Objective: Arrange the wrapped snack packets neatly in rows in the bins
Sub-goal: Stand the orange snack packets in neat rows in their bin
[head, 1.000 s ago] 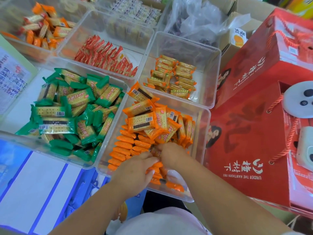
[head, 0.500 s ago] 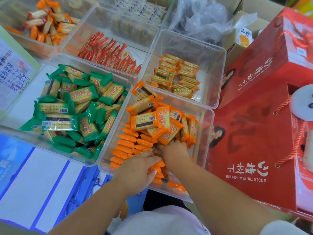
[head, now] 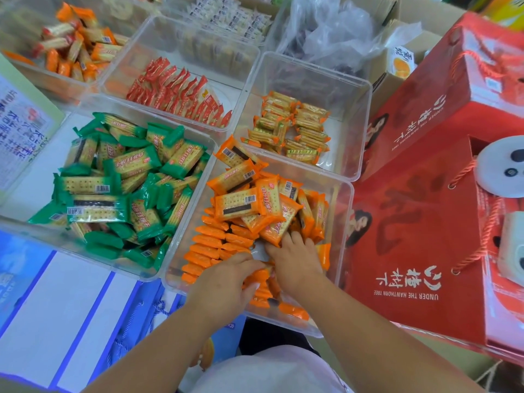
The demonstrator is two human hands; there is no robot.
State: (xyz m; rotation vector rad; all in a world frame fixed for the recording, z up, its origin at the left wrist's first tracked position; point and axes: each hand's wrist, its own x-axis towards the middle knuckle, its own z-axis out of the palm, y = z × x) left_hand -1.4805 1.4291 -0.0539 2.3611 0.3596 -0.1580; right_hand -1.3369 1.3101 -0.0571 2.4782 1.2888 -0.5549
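Both hands are inside the near clear bin (head: 344, 211) of orange cracker packets (head: 241, 204). A row of packets standing on edge (head: 208, 242) runs along the bin's left side; a loose heap lies behind it. My left hand (head: 224, 282) presses on the near end of the upright packets, fingers curled over them. My right hand (head: 295, 259) reaches into the heap's front edge, fingertips under a packet. A bare patch of the bin floor (head: 259, 248) shows between the hands.
A bin of jumbled green packets (head: 119, 180) sits to the left. Behind are bins of small yellow-orange packets (head: 295, 129), red packets (head: 175, 92) and mixed orange ones (head: 76, 46). Large red gift boxes (head: 425, 194) crowd the right side.
My right hand has pushed further forward into the loose heap. My left hand has stayed on the near upright packets. The camera has moved slightly.
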